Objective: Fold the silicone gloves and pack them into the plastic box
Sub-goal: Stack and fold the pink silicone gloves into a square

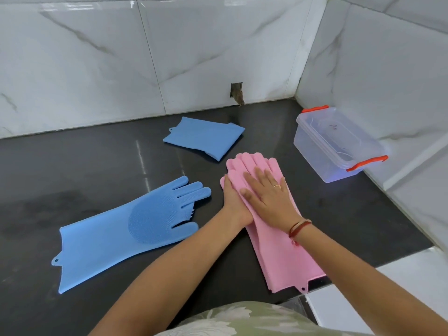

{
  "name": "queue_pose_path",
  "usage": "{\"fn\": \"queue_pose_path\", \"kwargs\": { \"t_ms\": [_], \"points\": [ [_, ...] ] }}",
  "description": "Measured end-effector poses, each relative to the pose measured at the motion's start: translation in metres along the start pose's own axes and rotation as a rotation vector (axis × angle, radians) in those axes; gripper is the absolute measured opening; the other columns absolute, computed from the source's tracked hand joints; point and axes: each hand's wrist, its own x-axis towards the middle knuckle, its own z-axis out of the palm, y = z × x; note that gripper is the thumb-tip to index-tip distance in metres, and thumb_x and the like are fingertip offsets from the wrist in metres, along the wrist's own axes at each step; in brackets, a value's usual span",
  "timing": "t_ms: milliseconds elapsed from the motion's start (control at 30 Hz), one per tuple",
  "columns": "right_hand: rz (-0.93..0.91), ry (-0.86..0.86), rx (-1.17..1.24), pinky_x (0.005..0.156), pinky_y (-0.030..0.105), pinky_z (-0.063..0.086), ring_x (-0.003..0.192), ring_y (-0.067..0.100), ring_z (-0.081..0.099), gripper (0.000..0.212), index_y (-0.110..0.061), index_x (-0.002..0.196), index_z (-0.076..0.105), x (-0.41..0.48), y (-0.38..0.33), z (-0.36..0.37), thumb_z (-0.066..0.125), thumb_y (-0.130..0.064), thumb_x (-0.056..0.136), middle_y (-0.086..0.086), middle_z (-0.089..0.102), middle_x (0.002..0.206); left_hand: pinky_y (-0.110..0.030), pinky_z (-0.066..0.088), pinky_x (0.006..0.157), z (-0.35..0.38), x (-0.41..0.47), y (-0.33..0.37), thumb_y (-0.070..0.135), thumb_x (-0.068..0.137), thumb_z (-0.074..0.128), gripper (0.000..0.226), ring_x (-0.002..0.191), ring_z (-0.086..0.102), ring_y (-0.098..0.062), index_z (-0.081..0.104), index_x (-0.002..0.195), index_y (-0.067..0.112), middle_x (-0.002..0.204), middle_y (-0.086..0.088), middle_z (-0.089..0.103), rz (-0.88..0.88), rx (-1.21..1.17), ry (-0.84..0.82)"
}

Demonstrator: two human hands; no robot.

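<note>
Two pink silicone gloves point(283, 253) lie stacked on the dark counter, fingers pointing away from me. My right hand point(269, 195) presses flat on their palm area, fingers spread. My left hand point(234, 202) rests along the stack's left edge, partly under the right hand, touching the thumb side; whether it grips the glove is unclear. A blue glove point(116, 236) lies flat at the left, bristle pad up. A second blue glove point(206, 138) sits folded farther back. The clear plastic box point(315, 151) with orange clips stands open at the right, against the wall.
The dark counter point(97, 161) ends at marble tile walls behind and on the right. A white ledge point(400, 287) runs along the near right. A small hole in the back wall point(236, 93) sits just above the counter.
</note>
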Motion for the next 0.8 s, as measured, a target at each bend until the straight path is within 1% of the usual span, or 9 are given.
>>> {"fn": "queue_pose_path", "kwargs": {
  "t_ms": [67,133,233,333,500,600,667,733,800],
  "points": [
    [0.178,-0.08,-0.175,0.113,0.054,-0.008,0.147,0.023,0.0,0.073,-0.039,0.147,0.009,-0.001,0.012,0.001,0.002,-0.072,0.082,-0.001,0.005,0.16,-0.046,0.038,0.105,-0.003,0.0,0.004,0.069,0.087,0.033,0.068,0.116,0.055,-0.034,0.061,0.116,0.014,0.121,-0.018,0.062,0.023,0.038,-0.003],
    [0.159,-0.061,-0.174,0.113,0.055,-0.008,0.147,0.024,0.004,0.072,-0.039,0.147,0.012,0.005,0.011,-0.004,0.004,-0.071,0.083,-0.001,0.007,0.16,-0.047,0.043,0.1,0.0,0.001,0.008,0.068,0.087,0.033,0.067,0.113,0.058,-0.034,0.064,0.113,0.015,0.115,-0.017,0.068,0.054,0.044,-0.08],
    [0.076,0.003,-0.244,0.111,0.053,-0.011,0.147,0.024,0.003,0.074,-0.038,0.147,0.01,0.013,0.004,-0.01,0.003,-0.073,0.081,-0.001,0.006,0.16,-0.044,0.049,0.092,-0.004,0.004,0.01,0.067,0.088,0.032,0.066,0.108,0.064,-0.032,0.068,0.113,0.018,0.117,-0.014,0.068,0.079,-0.003,-0.162],
    [0.047,-0.066,-0.307,0.111,0.051,-0.012,0.147,0.023,-0.001,0.071,-0.037,0.147,0.005,0.008,0.006,-0.003,0.008,-0.07,0.085,-0.001,0.001,0.16,-0.046,0.043,0.101,-0.018,0.006,0.005,0.068,0.087,0.032,0.07,0.113,0.06,-0.033,0.066,0.117,0.016,0.121,-0.015,0.065,0.064,-0.041,-0.153],
    [0.088,-0.128,-0.252,0.114,0.053,-0.008,0.147,0.02,-0.003,0.066,-0.038,0.147,0.004,0.006,0.011,0.006,0.013,-0.065,0.088,-0.003,0.0,0.16,-0.048,0.036,0.107,-0.022,0.008,0.004,0.067,0.087,0.035,0.069,0.12,0.054,-0.034,0.061,0.122,0.013,0.124,-0.016,0.063,-0.003,-0.06,-0.172],
    [0.092,-0.109,-0.212,0.112,0.055,-0.009,0.147,0.021,0.0,0.071,-0.041,0.146,0.007,0.015,0.013,-0.005,0.007,-0.072,0.083,-0.004,0.003,0.16,-0.046,0.052,0.089,-0.011,0.007,0.008,0.069,0.086,0.033,0.069,0.109,0.063,-0.034,0.066,0.116,0.016,0.117,-0.016,0.067,0.044,-0.032,-0.174],
    [0.05,-0.089,-0.249,0.112,0.056,-0.009,0.147,0.022,0.002,0.076,-0.041,0.146,0.009,0.022,0.015,-0.014,0.003,-0.076,0.079,-0.004,0.005,0.16,-0.044,0.056,0.082,-0.006,0.005,0.009,0.069,0.087,0.031,0.07,0.103,0.066,-0.033,0.07,0.111,0.016,0.115,-0.016,0.068,0.074,-0.05,-0.172],
    [0.008,-0.167,-0.297,0.113,0.057,-0.007,0.147,0.022,0.002,0.08,-0.041,0.146,0.01,0.024,0.019,-0.016,0.002,-0.079,0.076,-0.003,0.005,0.16,-0.044,0.052,0.088,-0.008,0.004,0.003,0.068,0.087,0.031,0.068,0.107,0.064,-0.033,0.068,0.114,0.018,0.116,-0.015,0.067,0.069,-0.081,-0.153],
    [-0.003,-0.24,-0.313,0.114,0.055,-0.006,0.147,0.022,-0.001,0.072,-0.042,0.146,0.007,0.018,0.023,-0.008,0.009,-0.074,0.081,-0.004,0.002,0.16,-0.045,0.046,0.095,-0.013,0.003,-0.004,0.065,0.089,0.032,0.065,0.111,0.059,-0.033,0.063,0.12,0.018,0.114,-0.015,0.069,0.039,-0.108,-0.129]
  ]
}}
